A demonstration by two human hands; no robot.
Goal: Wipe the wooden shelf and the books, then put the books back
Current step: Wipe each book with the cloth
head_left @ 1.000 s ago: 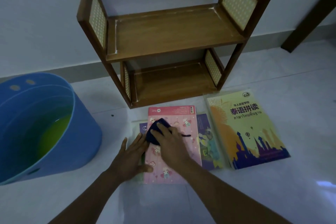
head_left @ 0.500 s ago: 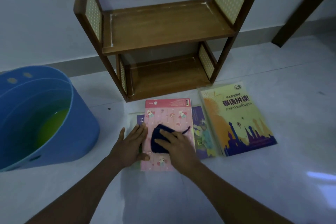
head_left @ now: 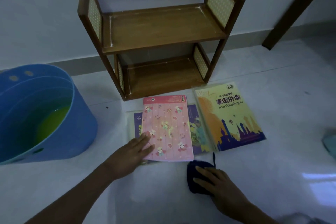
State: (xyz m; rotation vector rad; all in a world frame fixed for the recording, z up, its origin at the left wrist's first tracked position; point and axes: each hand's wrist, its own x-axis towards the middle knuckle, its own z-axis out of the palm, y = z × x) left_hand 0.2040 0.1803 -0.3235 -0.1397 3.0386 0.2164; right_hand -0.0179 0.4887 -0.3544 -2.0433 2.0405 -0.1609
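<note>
Books lie flat on the pale floor (head_left: 236, 178) in front of the shelf (head_left: 163, 29), and we see both of our hands low in the view. Our left hand (head_left: 131, 154) rests with straight, slightly spread fingers (head_left: 145, 137) on the lower left corner of the pink book (head_left: 167, 127), which lies face up on top of a purple book (head_left: 195, 132); only strips of the purple one show on either side. Just beside them to the right, the yellow book (head_left: 229, 116) lies apart from both hands, overlapping the purple book's right edge. Our right hand (head_left: 218, 185) is off the books, on the floor just below the pink book's lower right corner, pressing down on a dark blue cloth (head_left: 194, 178); its fingers (head_left: 203, 171) lie fairly straight over the cloth, and we cannot tell whether the thumb curls under it. A thin dark thread from the cloth points up toward the books. The shelf stands against the white wall (head_left: 45, 14) at the far edge of the floor, both wooden boards bare, with pale woven panels in its sides. At the left edge of the floor stands a blue bucket (head_left: 80, 129) holding greenish liquid. A dark wooden post (head_left: 294, 9) leans in at the far right corner.
</note>
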